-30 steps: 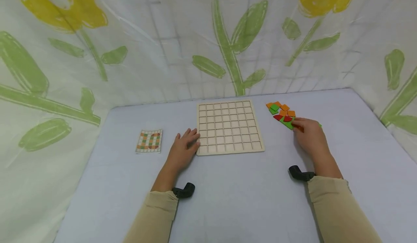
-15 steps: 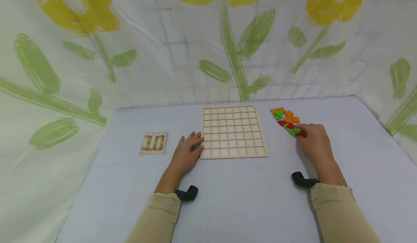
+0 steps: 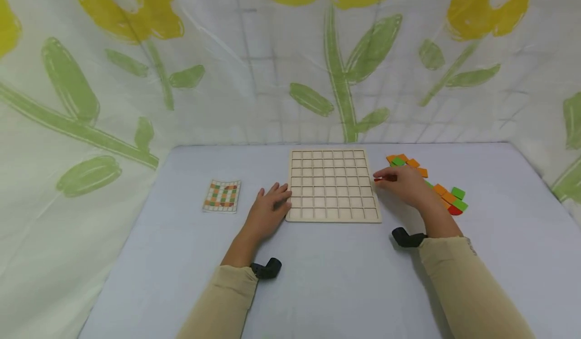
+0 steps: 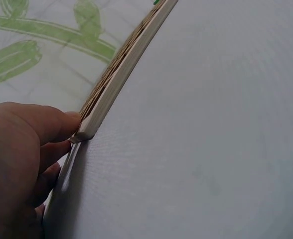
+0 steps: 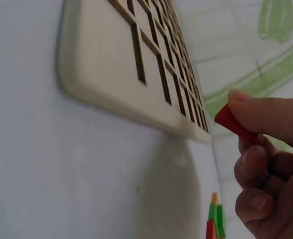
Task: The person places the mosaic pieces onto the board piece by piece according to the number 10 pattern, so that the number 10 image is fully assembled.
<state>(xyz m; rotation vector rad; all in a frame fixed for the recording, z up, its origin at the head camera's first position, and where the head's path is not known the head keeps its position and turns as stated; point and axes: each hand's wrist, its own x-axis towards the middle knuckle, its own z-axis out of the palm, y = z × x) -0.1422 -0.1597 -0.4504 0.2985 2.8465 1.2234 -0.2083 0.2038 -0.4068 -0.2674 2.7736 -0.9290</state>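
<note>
A pale wooden grid board (image 3: pixel 334 185) lies in the middle of the table. My left hand (image 3: pixel 268 212) rests at its left edge with fingers spread; in the left wrist view the thumb (image 4: pixel 57 122) touches a corner of the board. Between thumb and fingers, my right hand (image 3: pixel 408 186) pinches a small red tile (image 5: pixel 235 125), held just off the board's right edge. The right wrist view shows that tile above the table, apart from the board. Its full outline is partly hidden by the thumb.
Loose orange tiles (image 3: pixel 422 172), green tiles (image 3: pixel 458 193) and a red tile (image 3: pixel 455 211) lie right of the board, some behind my right hand. A card with a coloured grid pattern (image 3: pixel 222 196) lies at left. A flower-printed cloth (image 3: pixel 254 102) hangs behind the table.
My right hand has come left from the tile pile to the board's right edge, carrying the red tile. My left hand has stayed at the board's left edge. The head view has shifted slightly.
</note>
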